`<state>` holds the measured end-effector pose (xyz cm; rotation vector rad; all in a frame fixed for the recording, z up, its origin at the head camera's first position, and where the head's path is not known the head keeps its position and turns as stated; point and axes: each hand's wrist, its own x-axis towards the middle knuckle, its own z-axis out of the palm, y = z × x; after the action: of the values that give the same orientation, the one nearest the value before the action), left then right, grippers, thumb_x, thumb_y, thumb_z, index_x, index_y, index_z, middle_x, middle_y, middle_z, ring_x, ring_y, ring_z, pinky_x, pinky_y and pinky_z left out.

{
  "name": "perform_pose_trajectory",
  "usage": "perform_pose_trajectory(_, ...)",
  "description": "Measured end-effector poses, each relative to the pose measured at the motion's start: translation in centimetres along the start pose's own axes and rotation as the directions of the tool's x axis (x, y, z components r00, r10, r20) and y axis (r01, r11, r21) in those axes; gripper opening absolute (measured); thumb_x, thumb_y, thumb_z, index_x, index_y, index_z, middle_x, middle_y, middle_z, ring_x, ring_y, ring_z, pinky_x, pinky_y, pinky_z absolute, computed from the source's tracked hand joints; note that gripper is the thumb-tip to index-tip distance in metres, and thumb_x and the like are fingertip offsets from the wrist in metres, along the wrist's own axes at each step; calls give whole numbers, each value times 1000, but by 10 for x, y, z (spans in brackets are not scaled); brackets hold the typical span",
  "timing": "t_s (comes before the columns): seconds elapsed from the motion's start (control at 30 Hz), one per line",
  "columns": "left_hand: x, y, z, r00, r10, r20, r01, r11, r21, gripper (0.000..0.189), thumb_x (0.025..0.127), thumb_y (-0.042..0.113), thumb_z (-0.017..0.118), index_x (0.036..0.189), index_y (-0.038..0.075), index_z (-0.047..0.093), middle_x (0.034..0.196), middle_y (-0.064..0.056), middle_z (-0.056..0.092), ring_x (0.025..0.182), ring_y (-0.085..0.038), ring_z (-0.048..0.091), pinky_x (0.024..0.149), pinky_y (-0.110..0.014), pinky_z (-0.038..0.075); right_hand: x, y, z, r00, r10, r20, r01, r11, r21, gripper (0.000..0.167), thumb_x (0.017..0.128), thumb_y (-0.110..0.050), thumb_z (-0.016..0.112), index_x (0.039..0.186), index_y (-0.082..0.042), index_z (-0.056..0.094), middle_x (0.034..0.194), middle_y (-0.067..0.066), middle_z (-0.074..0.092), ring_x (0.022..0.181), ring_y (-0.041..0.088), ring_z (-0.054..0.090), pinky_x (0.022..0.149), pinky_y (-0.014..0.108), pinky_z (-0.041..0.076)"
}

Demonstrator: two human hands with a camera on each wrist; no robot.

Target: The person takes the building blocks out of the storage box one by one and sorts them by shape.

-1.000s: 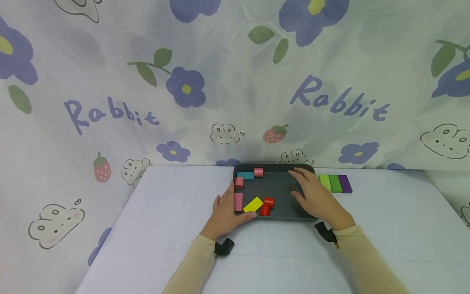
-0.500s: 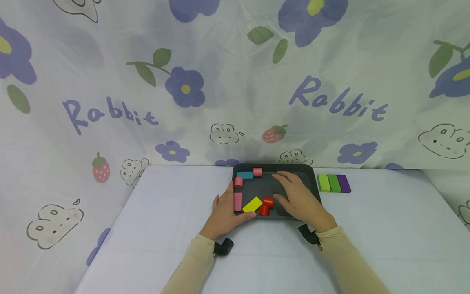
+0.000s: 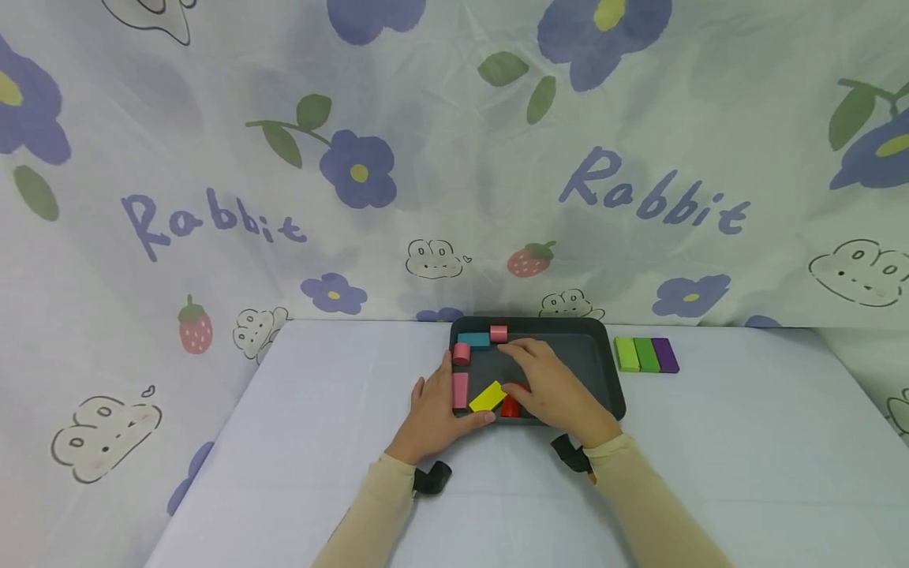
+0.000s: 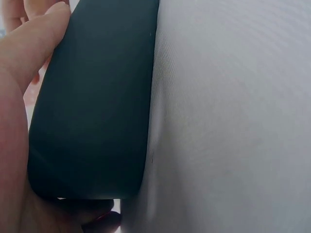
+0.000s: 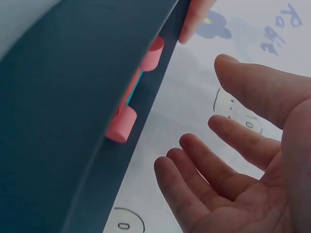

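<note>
A dark grey tray [image 3: 582, 351] lies at the back of the table. My left hand [image 3: 432, 422] holds its front left corner, thumb along the front rim and fingers on the left side. Over the tray hovers my right hand [image 3: 557, 390], fingers spread and relaxed, its thumb tip right by a yellow block [image 3: 487, 396] and partly covering the red pieces [image 3: 510, 407]. Along the tray's left side are a pink block [image 3: 460, 390] and a pinkish-red cylinder [image 3: 461, 353]. A blue block [image 3: 473, 341] and another pink cylinder [image 3: 499, 333] sit at the back left.
Right of the tray, light green [image 3: 626, 354], green [image 3: 646, 355] and purple blocks [image 3: 665, 355] lie side by side on the white table [image 3: 319, 418]. A curtain [image 3: 454, 197] with flowers and rabbits hangs right behind the table.
My right hand has moved left from the tray's right side to above the yellow and red pieces. The left hand has stayed at the corner, and the blocks lie as before.
</note>
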<state>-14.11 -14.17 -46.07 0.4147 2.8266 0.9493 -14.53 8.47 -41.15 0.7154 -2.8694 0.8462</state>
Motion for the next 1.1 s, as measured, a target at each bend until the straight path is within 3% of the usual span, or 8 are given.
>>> perform_pose_trajectory(0.27, -1, -1, -1, 1000, 23, -12, -23, 1000, -10, 124, 80, 67, 71, 160, 1, 5, 164, -16, 25, 149, -32, 28, 118, -65, 6, 13, -10, 9, 998, -8, 66, 6, 999, 37, 54, 89, -22, 79, 137, -8, 61, 133, 12, 58, 123, 29, 54, 103, 45, 48)
perform_pose_trajectory(0.5, 0, -3, 0, 1000, 31, -3, -31, 999, -28, 125, 79, 68, 73, 161, 2, 5, 165, -15, 22, 149, -32, 27, 117, -67, 6, 21, -15, 15, 988, 51, 148, -63, 995, 79, 52, 87, -28, 81, 133, -7, 65, 131, 12, 60, 119, 28, 56, 105, 47, 47)
perform_pose_trajectory(0.7, 1, -5, 2, 999, 33, 7, -33, 999, -29, 129, 76, 65, 77, 161, 4, 2, 166, -12, 20, 150, -30, 25, 118, -65, 4, 22, -12, 22, 983, 36, 179, -56, 993, 105, 46, 87, -26, 82, 127, -6, 69, 119, 9, 64, 103, 21, 58, 95, 39, 52)
perform_pose_trajectory(0.87, 1, -6, 2, 999, 43, 0, -43, 999, -20, 129, 76, 65, 77, 161, 3, 2, 166, -13, 19, 150, -30, 25, 118, -65, 4, 23, -12, 28, 987, 9, 163, -20, 998, 64, 41, 86, -26, 82, 120, -6, 73, 113, 8, 65, 96, 19, 58, 88, 36, 54)
perform_pose_trajectory(1.1, 2, -7, 1, 998, 56, 0, -56, 998, -35, 130, 76, 66, 77, 161, 3, 2, 166, -13, 20, 150, -30, 25, 117, -65, 4, 24, -18, 36, 987, 23, 160, -16, 999, -41, 38, 85, -31, 83, 114, -8, 76, 112, 6, 64, 99, 21, 60, 89, 37, 55)
